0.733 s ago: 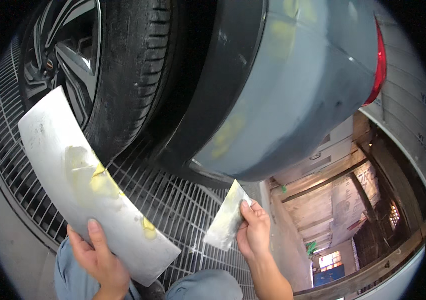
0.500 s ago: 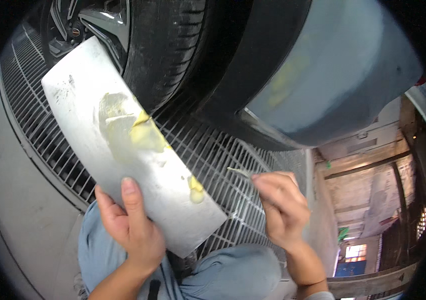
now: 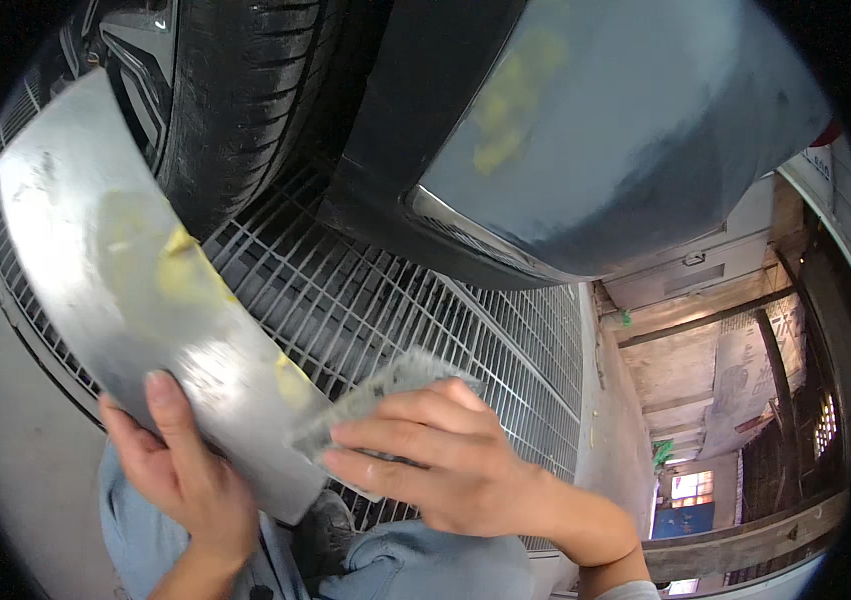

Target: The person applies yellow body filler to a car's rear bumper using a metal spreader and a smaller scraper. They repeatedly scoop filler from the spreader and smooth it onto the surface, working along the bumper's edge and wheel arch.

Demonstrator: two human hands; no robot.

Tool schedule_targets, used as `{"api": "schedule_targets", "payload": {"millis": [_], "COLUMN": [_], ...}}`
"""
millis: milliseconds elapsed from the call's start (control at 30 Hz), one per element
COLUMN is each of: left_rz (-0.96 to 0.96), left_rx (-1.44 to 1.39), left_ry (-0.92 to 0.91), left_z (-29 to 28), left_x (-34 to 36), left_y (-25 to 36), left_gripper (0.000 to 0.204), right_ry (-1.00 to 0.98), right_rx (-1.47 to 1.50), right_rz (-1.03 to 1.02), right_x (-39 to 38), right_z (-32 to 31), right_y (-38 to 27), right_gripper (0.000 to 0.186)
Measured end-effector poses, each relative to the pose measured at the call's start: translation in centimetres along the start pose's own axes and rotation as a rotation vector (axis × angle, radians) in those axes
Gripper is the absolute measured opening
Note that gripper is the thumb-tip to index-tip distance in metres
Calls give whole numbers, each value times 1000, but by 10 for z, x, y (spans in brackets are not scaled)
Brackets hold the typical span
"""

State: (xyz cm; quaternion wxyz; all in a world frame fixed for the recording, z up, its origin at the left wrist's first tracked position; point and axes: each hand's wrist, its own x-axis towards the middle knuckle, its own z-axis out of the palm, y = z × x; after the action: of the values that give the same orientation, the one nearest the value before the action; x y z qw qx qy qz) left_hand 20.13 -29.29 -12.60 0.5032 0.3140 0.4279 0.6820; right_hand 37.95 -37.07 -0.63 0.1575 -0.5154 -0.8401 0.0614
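My left hand (image 3: 186, 465) grips the near end of a curved silver metal sheet (image 3: 56, 215), thumb on top and fingers underneath. Smears of yellow putty (image 3: 184, 275) lie along the sheet's right edge, with a duller film around them. In my right hand (image 3: 441, 455) is a thin, flat putty spreader (image 3: 396, 378), grey and mottled, pinched with the fingers across its face. Its left edge overlaps the sheet's lower right edge; whether they touch I cannot tell. Beyond, a grey car body panel (image 3: 626, 130) carries a yellowish patch (image 3: 516, 95).
A car tyre (image 3: 236, 110) and its wheel rim (image 3: 136, 45) stand at the far left. Metal floor grating (image 3: 366, 300) runs beneath the car. Below the sheet are my knees in light blue trousers (image 3: 426, 565). Wooden beams (image 3: 726, 315) appear at the right.
The sheet and my left hand have shifted left in view. My right hand has come left and turned the spreader from edge-on to broad face, bringing it to the sheet's edge.
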Motion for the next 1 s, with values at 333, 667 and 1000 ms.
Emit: {"api": "schedule_targets", "payload": {"millis": [333,667,1000], "left_rz": [-42,-73,-105], "left_rx": [55,76,6], "left_ry": [65,-33,-46], "left_z": [-29,-22,-21], "left_x": [27,17,15], "left_y": [3,4,2], "left_gripper": [38,40,39], "right_ry": [794,877,835], "right_rx": [1253,1289,935], "right_rz": [893,831,560], "right_x": [-43,-37,-15], "right_z": [-4,-8,-33], "right_y": [37,51,42], "right_gripper": [35,37,50]}}
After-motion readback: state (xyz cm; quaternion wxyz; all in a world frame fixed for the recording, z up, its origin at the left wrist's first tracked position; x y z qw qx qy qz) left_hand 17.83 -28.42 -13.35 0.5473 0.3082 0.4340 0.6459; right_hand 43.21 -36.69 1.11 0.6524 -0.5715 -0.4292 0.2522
